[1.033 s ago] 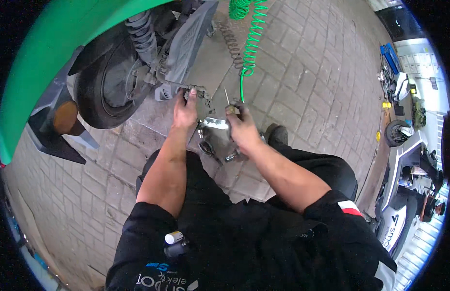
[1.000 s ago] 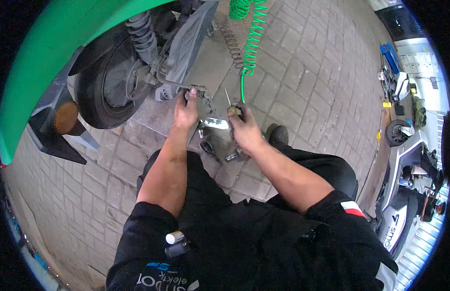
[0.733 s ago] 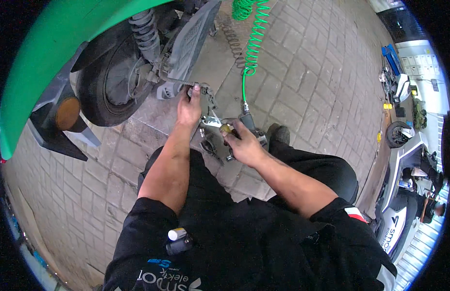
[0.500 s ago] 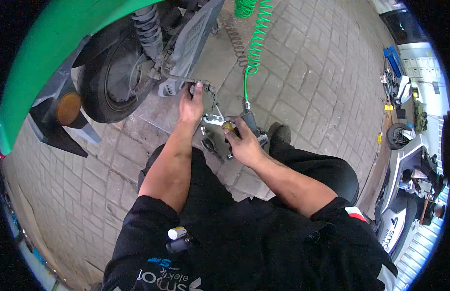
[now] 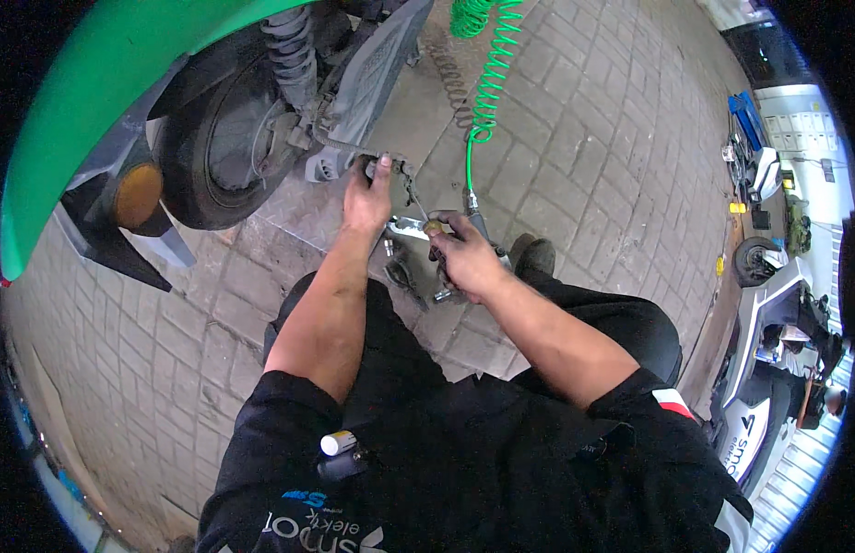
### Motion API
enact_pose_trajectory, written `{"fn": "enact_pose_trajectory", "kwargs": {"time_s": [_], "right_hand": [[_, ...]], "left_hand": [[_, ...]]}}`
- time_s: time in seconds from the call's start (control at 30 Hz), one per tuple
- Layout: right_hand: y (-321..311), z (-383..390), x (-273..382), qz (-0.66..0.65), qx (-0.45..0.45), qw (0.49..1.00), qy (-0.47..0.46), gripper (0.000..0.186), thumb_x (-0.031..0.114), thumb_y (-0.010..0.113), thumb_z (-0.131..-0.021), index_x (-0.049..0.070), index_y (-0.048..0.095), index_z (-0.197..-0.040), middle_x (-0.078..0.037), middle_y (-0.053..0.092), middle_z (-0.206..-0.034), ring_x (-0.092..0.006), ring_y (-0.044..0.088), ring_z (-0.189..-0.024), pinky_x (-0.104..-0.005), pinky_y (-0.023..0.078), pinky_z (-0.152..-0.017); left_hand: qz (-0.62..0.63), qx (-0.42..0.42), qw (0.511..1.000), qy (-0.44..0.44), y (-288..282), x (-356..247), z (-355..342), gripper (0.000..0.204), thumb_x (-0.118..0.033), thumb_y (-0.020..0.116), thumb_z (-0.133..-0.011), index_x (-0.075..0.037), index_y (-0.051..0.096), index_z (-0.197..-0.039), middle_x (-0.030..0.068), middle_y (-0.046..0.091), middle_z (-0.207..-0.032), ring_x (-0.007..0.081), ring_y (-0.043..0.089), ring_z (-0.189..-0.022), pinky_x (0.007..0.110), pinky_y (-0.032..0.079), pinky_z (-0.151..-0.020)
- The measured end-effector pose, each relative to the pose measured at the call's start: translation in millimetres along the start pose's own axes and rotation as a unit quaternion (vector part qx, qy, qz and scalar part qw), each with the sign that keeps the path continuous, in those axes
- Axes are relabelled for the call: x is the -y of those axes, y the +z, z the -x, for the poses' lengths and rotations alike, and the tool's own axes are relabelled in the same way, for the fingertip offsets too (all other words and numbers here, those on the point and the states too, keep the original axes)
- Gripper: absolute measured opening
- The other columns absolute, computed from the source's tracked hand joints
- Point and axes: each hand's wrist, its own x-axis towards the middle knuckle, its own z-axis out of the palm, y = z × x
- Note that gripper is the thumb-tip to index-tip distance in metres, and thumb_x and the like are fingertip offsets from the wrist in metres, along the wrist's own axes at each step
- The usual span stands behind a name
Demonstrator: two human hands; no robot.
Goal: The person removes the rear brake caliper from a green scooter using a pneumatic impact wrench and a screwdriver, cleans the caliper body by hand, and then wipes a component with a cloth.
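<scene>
Much paving (image 5: pixel 593 166) spreads right of the right hand (image 5: pixel 469 261) gripping a screwdriver (image 5: pixel 433 227)

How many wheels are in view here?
2: one wheel beneath the green bodywork at upper left, another wheel near the right edge. More may be hidden.

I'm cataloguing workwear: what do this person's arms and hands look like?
The left sleeve and right sleeve are short and black, the right with a white-and-red stripe. The forearms are bare. The left hand and right hand wear no gloves; grime smudges some fingers.
</scene>
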Motion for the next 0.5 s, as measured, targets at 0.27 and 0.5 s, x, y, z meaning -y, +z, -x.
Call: {"fn": "enact_pose_trajectory", "kwargs": {"time_s": [0.27,0.5], "right_hand": [[60,-4,-1,0.01,-0.145,0.987,-0.062,0.036,0.025,0.052,-0.092,0.007,0.046,-0.122,-0.018,0.06,-0.098,-0.0275,0.057,-0.091,-0.0364,0.045,-0.081],[55,-9,-15,0.014,-0.163,0.984,-0.069,0.036,0.026,0.048,-0.092,0.003,0.041,-0.119,-0.031,0.058,-0.099,-0.048,0.056,-0.095,-0.0484,0.044,-0.08]], "left_hand": [[-0.03,-0.104,0.994,0.031,14,2,2,0.066,-0.047,0.055,-0.088,0.008,0.044,-0.122,0.0279,0.055,-0.115,0.0397,0.052,-0.111,0.04,0.038,-0.097],[-0.002,-0.021,1.0,-0.014,1,-9,6,0.069,-0.049,0.056,-0.087,0.008,0.044,-0.124,0.0284,0.051,-0.122,0.0364,0.049,-0.117,0.039,0.037,-0.099]]}}
